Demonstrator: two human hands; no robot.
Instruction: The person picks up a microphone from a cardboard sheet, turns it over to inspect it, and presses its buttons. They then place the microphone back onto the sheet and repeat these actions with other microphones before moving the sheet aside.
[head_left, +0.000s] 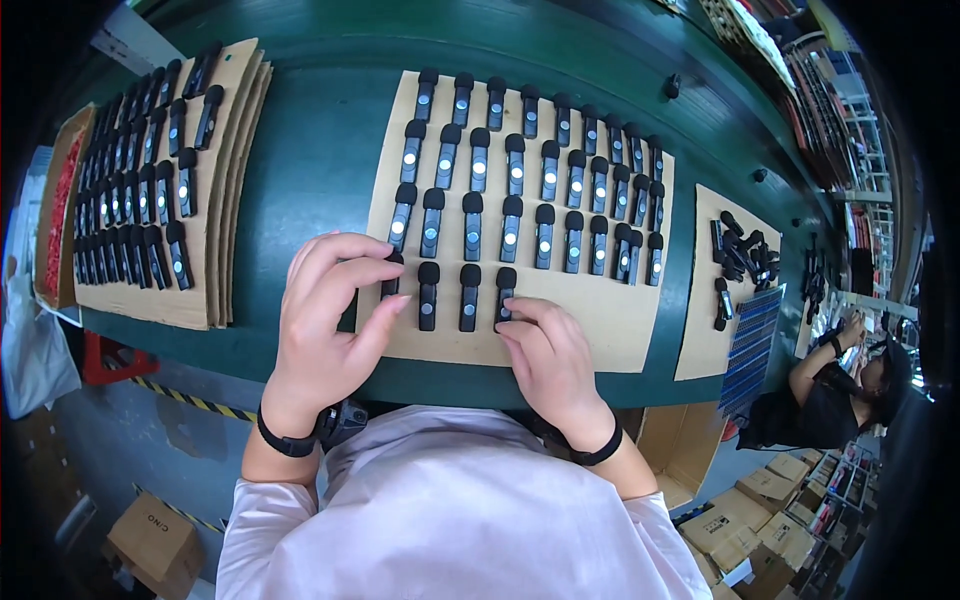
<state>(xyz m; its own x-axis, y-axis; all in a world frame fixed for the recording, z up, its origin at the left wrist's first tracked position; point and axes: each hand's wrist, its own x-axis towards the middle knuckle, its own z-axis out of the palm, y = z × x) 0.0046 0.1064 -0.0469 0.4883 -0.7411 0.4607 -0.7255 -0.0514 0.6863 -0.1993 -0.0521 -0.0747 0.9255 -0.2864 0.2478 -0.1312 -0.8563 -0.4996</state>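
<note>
Rows of small black wireless microphones (470,224) with foam tops lie on a cardboard sheet (570,320) in front of me. Most carry a pale round spot on the body. At the left end of the nearest row, my left hand (335,310) has its thumb and forefinger curled around one microphone (391,286), partly hidden by the fingers. My right hand (555,355) pinches the lower part of another microphone (507,283) at that row's right end. Two more microphones (428,297) lie untouched between the hands.
Stacked cardboard sheets (225,250) bearing more microphones stand left on the green table (310,130). To the right, another sheet (700,335) holds a loose pile of microphones (745,250) beside a blue slatted tray (750,345). A co-worker (830,390) is at far right.
</note>
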